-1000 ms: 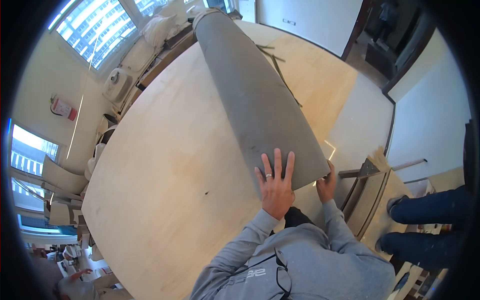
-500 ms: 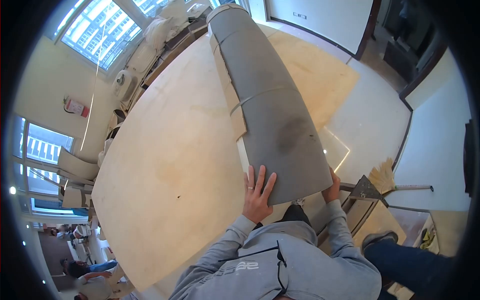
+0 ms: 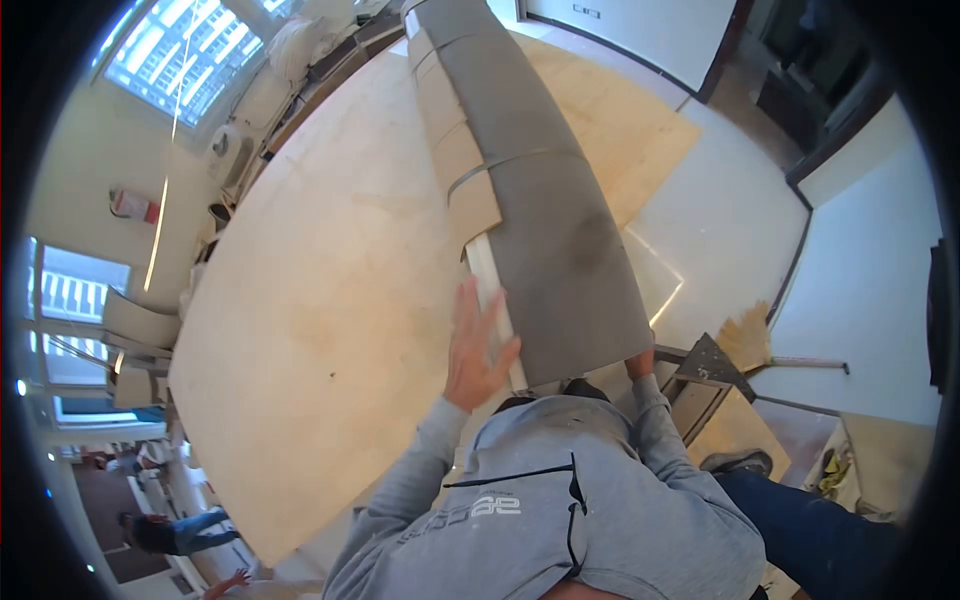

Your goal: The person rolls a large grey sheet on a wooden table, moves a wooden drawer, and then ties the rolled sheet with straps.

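Note:
A long grey roll [image 3: 560, 230], strapped with thin bands, lies on a pale wooden board [image 3: 300, 330] and points away from me. Brown cardboard [image 3: 463, 165] runs along its left side, with a white strip [image 3: 490, 290] showing below it. My left hand [image 3: 478, 345] has its fingers spread against the roll's near left edge, by the white strip. At the near right corner of the roll, my right hand [image 3: 640, 358] is partly hidden behind the edge; its fingers cannot be made out.
To the right are a straw broom [image 3: 745, 340], a wooden box [image 3: 735, 435] and another person's shoe and leg [image 3: 800, 510]. Clutter lines the window wall at the left. People [image 3: 175, 532] are at the lower left.
The roll appears turned, with more cardboard and white strip showing on its left. My left hand has shifted left and up, off the grey surface. The view has moved slightly.

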Demonstrator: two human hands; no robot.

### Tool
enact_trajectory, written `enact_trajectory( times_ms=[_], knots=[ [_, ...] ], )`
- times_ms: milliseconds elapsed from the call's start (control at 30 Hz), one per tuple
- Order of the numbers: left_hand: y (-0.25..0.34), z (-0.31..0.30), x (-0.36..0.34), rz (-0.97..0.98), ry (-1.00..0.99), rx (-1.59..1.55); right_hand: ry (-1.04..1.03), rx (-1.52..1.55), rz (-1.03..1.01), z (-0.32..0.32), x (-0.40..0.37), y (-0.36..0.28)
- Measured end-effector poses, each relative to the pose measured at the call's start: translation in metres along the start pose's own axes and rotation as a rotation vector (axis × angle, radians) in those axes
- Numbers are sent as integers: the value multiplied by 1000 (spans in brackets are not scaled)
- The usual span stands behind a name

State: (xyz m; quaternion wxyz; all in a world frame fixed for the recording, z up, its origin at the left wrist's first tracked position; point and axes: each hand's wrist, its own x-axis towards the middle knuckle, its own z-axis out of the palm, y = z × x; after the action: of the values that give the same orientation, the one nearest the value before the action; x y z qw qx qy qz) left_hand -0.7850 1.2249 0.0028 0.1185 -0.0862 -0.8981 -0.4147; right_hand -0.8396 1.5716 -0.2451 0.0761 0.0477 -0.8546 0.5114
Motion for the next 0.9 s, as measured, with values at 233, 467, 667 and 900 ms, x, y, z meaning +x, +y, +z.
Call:
enact_trajectory(
  times_ms=[233, 467, 667, 900],
  knots=[
    [-19, 52, 12, -157, 163, -295, 157, 13, 7, -54, 22, -122],
    [-29, 75, 7, -259, 195, -523, 44, -79, -36, -82, 50, -101],
    [-55, 109, 4, -810, 67, -1169, -48, 30, -14, -88, 53, -83],
    [-53, 114, 39, -717, 296, -1127, -148, 3, 37, -100, 62, -97]
  ],
)
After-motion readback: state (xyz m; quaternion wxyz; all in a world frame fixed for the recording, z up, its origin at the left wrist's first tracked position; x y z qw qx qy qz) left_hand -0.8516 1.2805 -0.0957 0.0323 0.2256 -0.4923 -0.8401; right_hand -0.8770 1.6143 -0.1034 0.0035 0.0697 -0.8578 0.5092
